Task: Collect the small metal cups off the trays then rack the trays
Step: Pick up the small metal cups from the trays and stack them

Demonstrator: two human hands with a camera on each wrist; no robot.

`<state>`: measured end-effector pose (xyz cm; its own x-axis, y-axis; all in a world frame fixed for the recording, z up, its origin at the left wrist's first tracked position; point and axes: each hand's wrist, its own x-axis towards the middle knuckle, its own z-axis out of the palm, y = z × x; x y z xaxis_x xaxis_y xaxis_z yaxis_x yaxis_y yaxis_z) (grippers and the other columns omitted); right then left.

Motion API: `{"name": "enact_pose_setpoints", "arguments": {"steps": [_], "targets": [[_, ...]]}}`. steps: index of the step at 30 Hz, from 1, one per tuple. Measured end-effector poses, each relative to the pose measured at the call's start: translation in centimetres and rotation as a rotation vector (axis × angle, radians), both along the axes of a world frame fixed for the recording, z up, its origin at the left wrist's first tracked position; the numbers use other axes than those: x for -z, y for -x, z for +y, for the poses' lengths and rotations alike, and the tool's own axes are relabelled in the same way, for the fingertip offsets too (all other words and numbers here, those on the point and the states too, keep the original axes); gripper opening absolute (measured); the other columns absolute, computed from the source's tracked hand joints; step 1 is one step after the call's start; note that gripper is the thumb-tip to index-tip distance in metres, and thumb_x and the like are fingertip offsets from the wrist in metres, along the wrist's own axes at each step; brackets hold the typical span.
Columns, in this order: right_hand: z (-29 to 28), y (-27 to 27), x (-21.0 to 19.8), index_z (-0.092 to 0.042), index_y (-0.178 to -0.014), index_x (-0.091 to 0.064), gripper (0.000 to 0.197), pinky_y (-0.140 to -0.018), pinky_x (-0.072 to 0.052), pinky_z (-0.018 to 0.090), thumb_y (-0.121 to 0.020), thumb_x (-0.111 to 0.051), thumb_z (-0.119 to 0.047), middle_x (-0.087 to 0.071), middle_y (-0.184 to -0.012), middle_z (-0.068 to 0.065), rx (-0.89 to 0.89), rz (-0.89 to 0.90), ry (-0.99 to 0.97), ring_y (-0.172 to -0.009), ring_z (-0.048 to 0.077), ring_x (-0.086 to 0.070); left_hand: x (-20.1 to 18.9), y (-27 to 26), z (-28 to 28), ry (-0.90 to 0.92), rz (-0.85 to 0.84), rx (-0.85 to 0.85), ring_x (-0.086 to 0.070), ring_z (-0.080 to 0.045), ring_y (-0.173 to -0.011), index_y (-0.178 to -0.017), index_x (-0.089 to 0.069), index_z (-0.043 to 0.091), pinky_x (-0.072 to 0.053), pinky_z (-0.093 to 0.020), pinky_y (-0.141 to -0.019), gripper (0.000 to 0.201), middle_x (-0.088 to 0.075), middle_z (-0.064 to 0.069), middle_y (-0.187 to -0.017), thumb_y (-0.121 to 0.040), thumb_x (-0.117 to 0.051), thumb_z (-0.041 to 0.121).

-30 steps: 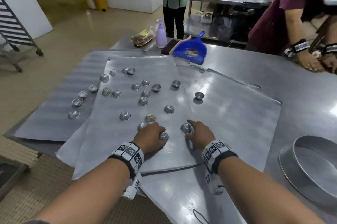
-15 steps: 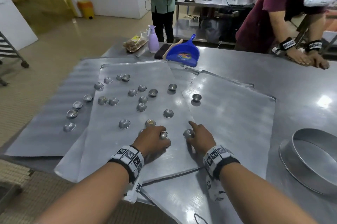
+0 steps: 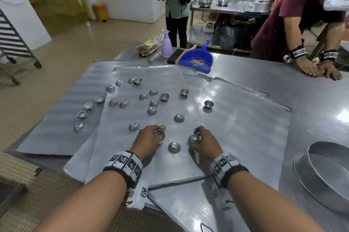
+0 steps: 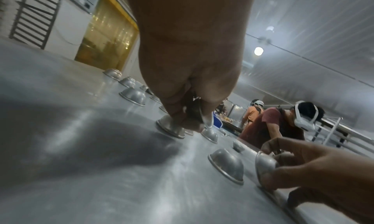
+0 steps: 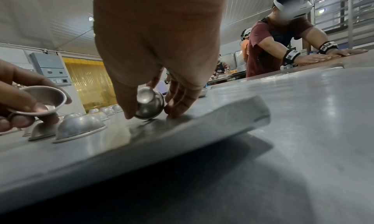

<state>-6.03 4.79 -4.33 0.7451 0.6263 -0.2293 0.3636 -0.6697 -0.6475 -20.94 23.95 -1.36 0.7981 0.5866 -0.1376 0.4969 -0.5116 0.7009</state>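
While head view hides it, right wrist shows thumb-pinched cup point(image 5: 149, 105).

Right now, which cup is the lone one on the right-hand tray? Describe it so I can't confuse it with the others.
Start at the blue dustpan at the table's far edge and come toward the hands along the right tray. Near that tray's far left corner sits a single small metal cup, mouth up. It is the only cup on that tray; the others lie on the trays to its left.
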Motion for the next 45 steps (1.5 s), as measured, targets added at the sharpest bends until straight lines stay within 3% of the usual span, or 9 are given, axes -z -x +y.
{"name": "enact_pose_setpoints", "arguments": {"steps": [4,10,19,22,26,30,34,40,45], "targets": [[-0.3,0.1,0.2,-0.025,-0.104,-0.049,0.052,-0.071,-0.044,0.029,-0.065,-0.083,-0.029,-0.055,-0.107,0.001,-0.012,0.008,-0.038,-0.089,0.022,-0.061,0.0,0.5,0.3,0.092,-0.024,-0.055,-0.071,-0.024,-0.094,-0.107,-0.07,0.021,-0.059,-0.043,-0.087,0.023,-0.073,-0.005,-0.103,-0.092,-0.057,0.01],[-0.9,0.7,0.5,-0.02,-0.083,-0.048,0.032,-0.074,-0.055,0.036,-0.073,-0.078,-0.017,-0.066,-0.087,0.002,0.023,-0.01,-0.093,-0.082,0.022,-0.064,-0.4,1.4,-0.7,0.239,-0.066,-0.116,-0.074,-0.014,-0.064,-0.098,-0.071,0.015,-0.054,-0.02,-0.057,0.022,-0.074,-0.008,-0.087,-0.094,-0.053,0.004],[-1.3,1.2,0.1,-0.016,-0.081,-0.06,0.029,-0.076,-0.049,0.033,-0.079,-0.078,-0.038,-0.066,-0.093,0.003,-0.017,-0.054,-0.026,-0.087,0.02,-0.062,0.0,2.1,-1.4,0.362,-0.101,-0.18,-0.076,-0.023,-0.066,-0.092,-0.072,0.006,-0.064,-0.048,-0.076,0.013,-0.075,-0.014,-0.085,-0.092,-0.059,0.005],[-1.3,1.3,0.2,-0.018,-0.101,-0.059,0.035,-0.082,-0.05,0.033,-0.079,-0.078,-0.037,-0.067,-0.102,0.001,-0.009,-0.038,-0.023,-0.094,0.021,-0.062,0.1,2.7,-1.8,0.415,-0.11,-0.199,-0.075,-0.023,-0.064,-0.095,-0.072,0.004,-0.063,-0.053,-0.071,0.014,-0.074,-0.016,-0.085,-0.092,-0.059,0.003],[-0.9,1.3,-0.1,-0.015,-0.14,-0.049,0.066,-0.1,-0.045,0.033,-0.083,-0.074,-0.036,-0.056,-0.134,0.009,-0.058,-0.055,0.093,-0.121,0.026,-0.056,0.1,3.4,-1.9,0.46,-0.121,-0.224,-0.071,-0.025,-0.059,-0.089,-0.07,0.001,-0.062,-0.046,-0.06,0.016,-0.07,-0.018,-0.075,-0.092,-0.055,0.001],[-0.6,1.8,-0.8,-0.015,-0.13,-0.06,0.052,-0.091,-0.046,0.029,-0.083,-0.074,-0.032,-0.064,-0.126,0.008,-0.079,-0.086,0.099,-0.114,0.025,-0.059,0.2,3.9,-1.9,0.45,-0.149,-0.247,-0.073,-0.033,-0.062,-0.076,-0.07,0.009,-0.057,-0.038,-0.056,0.023,-0.067,-0.013,-0.069,-0.09,-0.054,0.0],[0.3,3.6,-1.8,-0.018,-0.129,-0.059,0.052,-0.086,-0.047,0.028,-0.081,-0.075,-0.033,-0.069,-0.118,0.005,-0.072,-0.063,-0.081,-0.107,0.022,-0.064,0.4,4.2,-2.1,0.435,-0.178,-0.27,-0.07,-0.023,-0.056,-0.077,-0.069,0.009,-0.054,-0.032,-0.052,0.022,-0.065,-0.008,-0.067,-0.089,-0.053,0.0],[2.7,6.3,-3.5,-0.023,-0.133,-0.059,0.059,-0.089,-0.051,0.027,-0.08,-0.077,-0.041,-0.07,-0.116,-0.003,-0.183,-0.073,-0.274,-0.103,0.011,-0.065,0.5,4.5,-2.6,0.618,-0.288,-0.312,-0.077,-0.023,-0.075,-0.089,-0.075,0.008,-0.063,-0.044,-0.081,0.017,-0.072,-0.01,-0.084,-0.095,-0.059,0.009],[4.3,8.2,-3.6,-0.032,-0.129,-0.059,0.054,-0.085,-0.053,0.031,-0.078,-0.073,-0.045,-0.072,-0.111,-0.011,-0.295,-0.071,-0.285,-0.096,0.008,-0.065,-0.6,4.8,-3.5,0.875,-0.442,-0.347,-0.068,-0.022,-0.074,-0.084,-0.07,-0.007,-0.063,-0.041,-0.079,0.024,-0.066,-0.016,-0.077,-0.096,-0.055,0.008]]}}
